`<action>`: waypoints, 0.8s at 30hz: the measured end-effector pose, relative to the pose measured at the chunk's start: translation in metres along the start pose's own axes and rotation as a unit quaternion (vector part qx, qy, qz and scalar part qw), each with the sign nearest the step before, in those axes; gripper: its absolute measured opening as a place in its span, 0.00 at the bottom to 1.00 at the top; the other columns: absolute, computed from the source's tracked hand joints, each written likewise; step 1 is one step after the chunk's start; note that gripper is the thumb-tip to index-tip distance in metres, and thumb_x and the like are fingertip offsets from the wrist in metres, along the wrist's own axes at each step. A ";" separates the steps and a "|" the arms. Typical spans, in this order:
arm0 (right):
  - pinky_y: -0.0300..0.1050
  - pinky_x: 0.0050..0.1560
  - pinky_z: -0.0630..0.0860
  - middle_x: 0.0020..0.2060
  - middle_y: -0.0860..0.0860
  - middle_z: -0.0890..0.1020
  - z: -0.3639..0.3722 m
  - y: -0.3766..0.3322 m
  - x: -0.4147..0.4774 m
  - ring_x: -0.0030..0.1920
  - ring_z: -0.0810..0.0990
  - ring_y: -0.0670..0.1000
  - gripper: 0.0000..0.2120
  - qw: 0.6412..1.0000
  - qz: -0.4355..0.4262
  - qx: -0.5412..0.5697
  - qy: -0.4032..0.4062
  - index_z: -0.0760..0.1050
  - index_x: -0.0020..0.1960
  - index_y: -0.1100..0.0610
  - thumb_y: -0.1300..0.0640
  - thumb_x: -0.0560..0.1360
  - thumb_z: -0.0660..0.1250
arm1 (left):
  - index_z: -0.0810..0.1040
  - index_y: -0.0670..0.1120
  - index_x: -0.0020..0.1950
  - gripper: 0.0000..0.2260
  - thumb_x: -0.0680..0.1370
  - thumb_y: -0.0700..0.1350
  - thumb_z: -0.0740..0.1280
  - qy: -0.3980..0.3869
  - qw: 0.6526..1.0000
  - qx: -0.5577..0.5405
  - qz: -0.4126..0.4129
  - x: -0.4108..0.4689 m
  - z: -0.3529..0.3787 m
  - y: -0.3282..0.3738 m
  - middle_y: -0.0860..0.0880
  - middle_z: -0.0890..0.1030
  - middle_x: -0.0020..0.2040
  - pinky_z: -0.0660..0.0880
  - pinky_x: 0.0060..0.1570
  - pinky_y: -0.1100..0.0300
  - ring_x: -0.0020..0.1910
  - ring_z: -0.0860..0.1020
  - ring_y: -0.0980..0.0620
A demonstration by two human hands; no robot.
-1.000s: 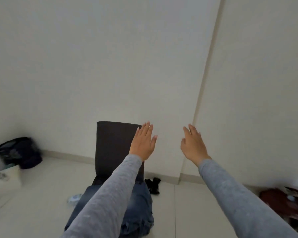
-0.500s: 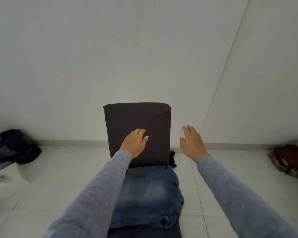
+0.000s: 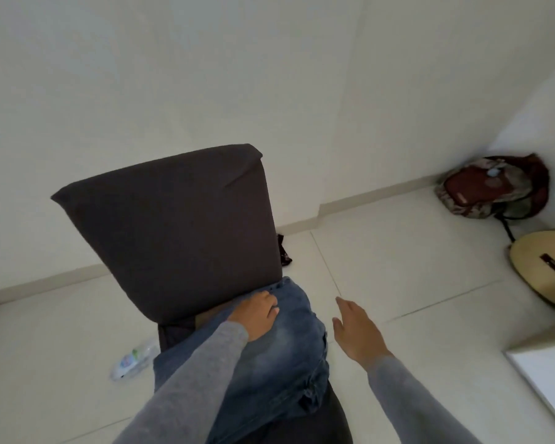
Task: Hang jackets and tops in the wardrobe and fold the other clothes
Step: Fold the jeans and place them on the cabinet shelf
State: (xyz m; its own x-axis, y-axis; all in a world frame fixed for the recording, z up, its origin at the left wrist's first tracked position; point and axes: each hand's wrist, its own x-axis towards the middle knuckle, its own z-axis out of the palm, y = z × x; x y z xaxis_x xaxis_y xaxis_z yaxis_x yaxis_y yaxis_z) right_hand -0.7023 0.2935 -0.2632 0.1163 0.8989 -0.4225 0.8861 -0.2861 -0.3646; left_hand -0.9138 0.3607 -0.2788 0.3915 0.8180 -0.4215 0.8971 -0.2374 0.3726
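Blue denim jeans [image 3: 279, 357] lie folded in a thick pile on the seat of a dark grey chair [image 3: 332, 424] that stands low on the pale tiled floor [image 3: 398, 267]. The far end of the jeans reaches the foot of the upright backrest [image 3: 180, 225].

The left hand [image 3: 257, 315], in a grey sleeve, lies on top of the jeans near that far end. Its fingers bend down onto the cloth, but I cannot tell if they grasp it or only press on it. The right hand [image 3: 356, 328] is in the air just beside the right edge of the jeans, above the floor, with fingers loose and spread and nothing in it.

A plastic bottle [image 3: 132, 360] lies on the floor left of the chair. A dark red backpack [image 3: 491, 187] and a guitar [image 3: 545, 270] are in the right corner.
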 end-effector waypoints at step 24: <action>0.52 0.59 0.72 0.59 0.55 0.76 0.264 0.125 0.161 0.60 0.75 0.60 0.35 0.755 0.375 0.498 -0.204 0.72 0.63 0.64 0.34 0.75 0.56 | 0.68 0.39 0.66 0.24 0.80 0.57 0.55 0.002 0.929 0.353 -0.108 0.261 0.168 -0.011 0.42 0.73 0.64 0.56 0.69 0.48 0.64 0.70 0.42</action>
State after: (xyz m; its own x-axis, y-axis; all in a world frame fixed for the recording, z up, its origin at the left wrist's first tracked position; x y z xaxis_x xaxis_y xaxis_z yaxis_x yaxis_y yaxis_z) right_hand -0.6913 0.3150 -0.5961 0.0907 0.2406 -0.9664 -0.1615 -0.9540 -0.2526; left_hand -0.7872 0.4888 -0.5312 0.1866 0.8884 -0.4195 0.8658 -0.3505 -0.3571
